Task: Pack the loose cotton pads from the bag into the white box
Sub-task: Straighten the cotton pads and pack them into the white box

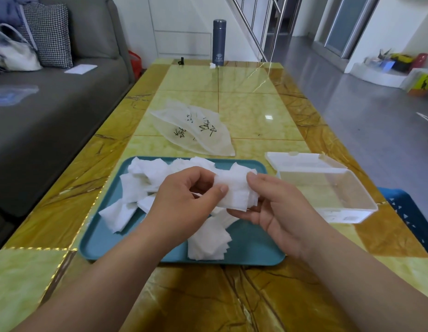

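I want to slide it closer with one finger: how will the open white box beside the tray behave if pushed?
The white box looks thin-walled and empty, so probably very light. On the glossy table it would likely slide easily, maybe swivel rather than travel straight. Its lid lies open behind it, so a push near one corner may turn it.

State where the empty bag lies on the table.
In the head view, the bag lies flat mid-table, just beyond the teal tray and left of the open white box.

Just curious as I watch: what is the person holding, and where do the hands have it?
A stack of cotton pads, held above the teal tray: the left hand pinches its left end, the right hand its right end.
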